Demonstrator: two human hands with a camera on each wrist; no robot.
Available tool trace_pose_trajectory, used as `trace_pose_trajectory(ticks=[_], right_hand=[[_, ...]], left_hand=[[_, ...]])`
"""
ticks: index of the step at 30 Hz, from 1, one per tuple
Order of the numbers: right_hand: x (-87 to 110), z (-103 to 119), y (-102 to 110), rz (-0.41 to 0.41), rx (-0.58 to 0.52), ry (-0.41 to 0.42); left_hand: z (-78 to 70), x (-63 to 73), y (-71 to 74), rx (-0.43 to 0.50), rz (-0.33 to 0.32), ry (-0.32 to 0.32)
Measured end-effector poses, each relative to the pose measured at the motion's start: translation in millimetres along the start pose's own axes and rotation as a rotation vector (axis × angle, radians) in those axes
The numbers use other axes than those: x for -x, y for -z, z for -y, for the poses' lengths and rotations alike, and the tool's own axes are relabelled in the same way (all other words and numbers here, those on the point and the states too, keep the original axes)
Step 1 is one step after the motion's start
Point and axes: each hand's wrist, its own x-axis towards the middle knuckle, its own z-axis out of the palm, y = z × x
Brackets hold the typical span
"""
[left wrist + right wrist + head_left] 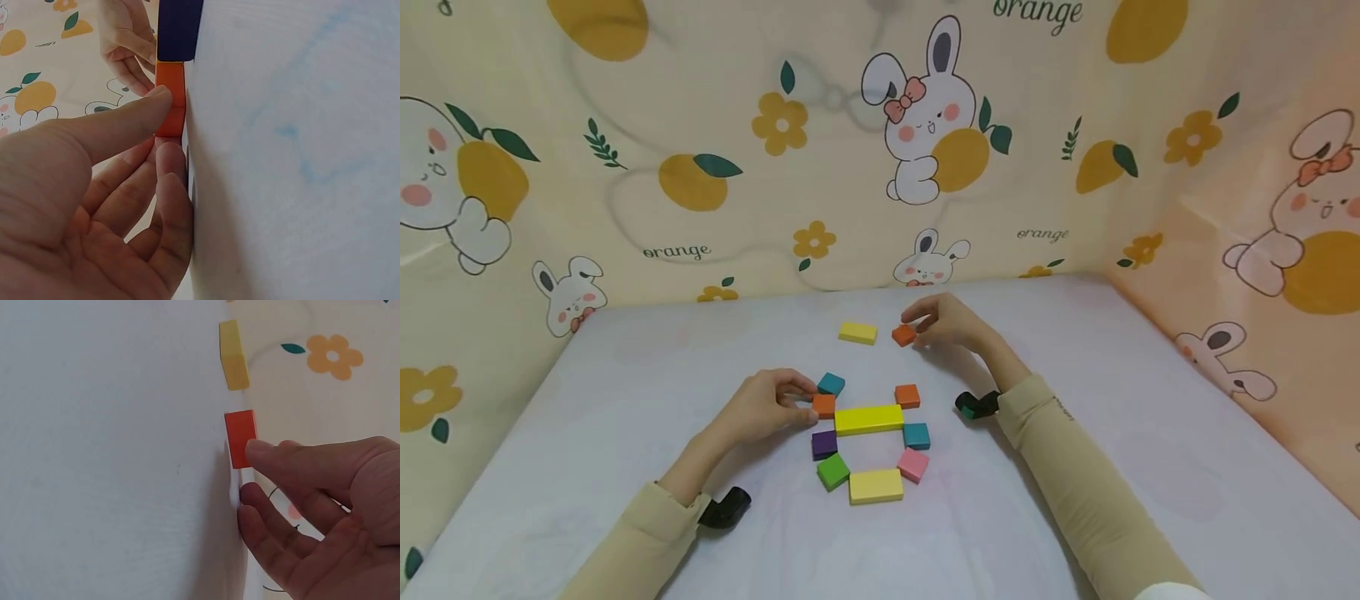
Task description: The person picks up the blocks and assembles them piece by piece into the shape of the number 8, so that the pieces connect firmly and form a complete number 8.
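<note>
My left hand (765, 406) pinches an orange block (823, 407) at the left end of a long bright yellow block (869, 420). In the left wrist view, the thumb lies on this orange block (170, 94). A teal block (831, 383) sits just behind it, a purple block (824, 445) just in front. Farther back, my right hand (951, 323) has thumb and finger at another orange block (904, 335), near a pale yellow block (857, 333). The right wrist view shows the thumb against this orange block's (240, 439) edge, other fingers curved below.
Below the long block, a green block (833, 472), a pale yellow block (876, 487), a pink block (913, 465) and a teal block (917, 436) curve round. A third orange block (907, 396) lies at upper right. A patterned cloth wall (850, 208) stands behind the white table (647, 358).
</note>
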Motion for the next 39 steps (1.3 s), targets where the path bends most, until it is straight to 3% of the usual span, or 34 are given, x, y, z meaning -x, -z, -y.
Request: trace_pose_trajectory(ticks=[11, 28, 39], right_hand=[[0.5, 0.6, -1.8, -0.005, 0.001, -0.014], [-2.3, 0.2, -5.9, -0.068, 0.034, -0.031], [-1.3, -0.9, -7.1, -0.076, 0.025, -0.06]], left_hand=[[-2.0, 2.0, 1.0, 0.005, 0.002, 0.022], [-1.7, 0.1, 1.0, -0.002, -0.001, -0.011], [-0.6, 0.8, -1.5, 0.005, 0.002, 0.001]])
